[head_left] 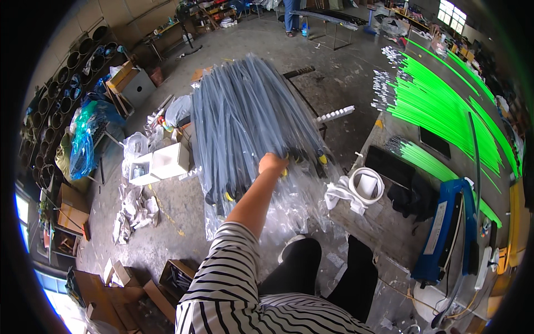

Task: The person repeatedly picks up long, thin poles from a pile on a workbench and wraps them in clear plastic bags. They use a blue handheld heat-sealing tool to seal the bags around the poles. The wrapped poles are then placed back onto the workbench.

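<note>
Centrally, your left hand [273, 162] is curled at the near end of long, plastic-wrapped grey strips [236, 119] piled ahead of you; whether it grips one cannot be told. Your right hand is out of view.

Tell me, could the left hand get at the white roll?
Probably yes: the left hand is at the grey plastic-wrapped strips, and nothing visible covers the white roll to its right.

White shirt [311, 312], thin black stripes, at 6 o'clock. Short left sleeve [225, 264] matches, toward 7. Left hand [271, 163] bare. Plain black trousers [297, 264]; pale shoe [287, 245], partly hidden.
</note>
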Tool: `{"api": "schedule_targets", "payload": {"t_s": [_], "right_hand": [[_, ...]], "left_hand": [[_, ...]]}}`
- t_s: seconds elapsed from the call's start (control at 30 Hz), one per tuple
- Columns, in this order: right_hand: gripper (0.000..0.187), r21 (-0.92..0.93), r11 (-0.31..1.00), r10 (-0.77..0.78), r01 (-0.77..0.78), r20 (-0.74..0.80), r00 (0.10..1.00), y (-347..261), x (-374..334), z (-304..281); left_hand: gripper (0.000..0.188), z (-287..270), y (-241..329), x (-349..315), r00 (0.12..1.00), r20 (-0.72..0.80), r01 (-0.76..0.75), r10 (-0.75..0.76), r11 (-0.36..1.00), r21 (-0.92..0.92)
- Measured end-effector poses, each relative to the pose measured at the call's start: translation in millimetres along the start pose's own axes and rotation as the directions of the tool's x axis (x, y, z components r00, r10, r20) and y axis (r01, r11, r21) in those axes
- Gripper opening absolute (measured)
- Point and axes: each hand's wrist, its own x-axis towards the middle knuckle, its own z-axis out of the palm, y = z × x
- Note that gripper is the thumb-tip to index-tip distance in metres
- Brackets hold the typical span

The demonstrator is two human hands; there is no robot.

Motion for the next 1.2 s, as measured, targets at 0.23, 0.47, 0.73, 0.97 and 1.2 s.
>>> {"api": "schedule_targets", "payload": {"t_s": [0.23,0.47,0.73,0.97,1.2], "right_hand": [[0.017,0.567,0.812,-0.293,0.137,0.193,0.937,-56.9,-28.9,26.7],[0.033,0.788,0.512,-0.379,-0.341,0.564,0.734,-184.1,-20.2,98.1],[0.055,0.563,0.258,-0.567,-0.785,0.747,0.348,-186.6,-49.9,87.6],[0.040,0.191,-0.110,-0.641,-0.975,0.736,0.217,-143.0,-55.1,69.3],[0.035,0.023,0.005,-0.726,-1.000,0.688,0.012,-95.7,-9.9,59.9]], "left_hand": [[0.034,-45.0,-27.1,-51.1,0.909,0.225,-0.051,0.350,0.631,-0.774],[0.022,15.3,-56.3,-239.7,0.754,0.250,-0.240,0.608,0.610,-0.755],[0.024,10.5,-53.3,-331.6,0.510,-0.001,-0.529,0.860,0.313,-0.789],[0.035,-83.7,-87.9,-317.4,0.363,-0.181,-0.921,0.914,0.322,-0.221],[0.057,-179.5,-90.6,-296.2,0.193,0.041,-0.851,0.980,0.146,0.504]]}}
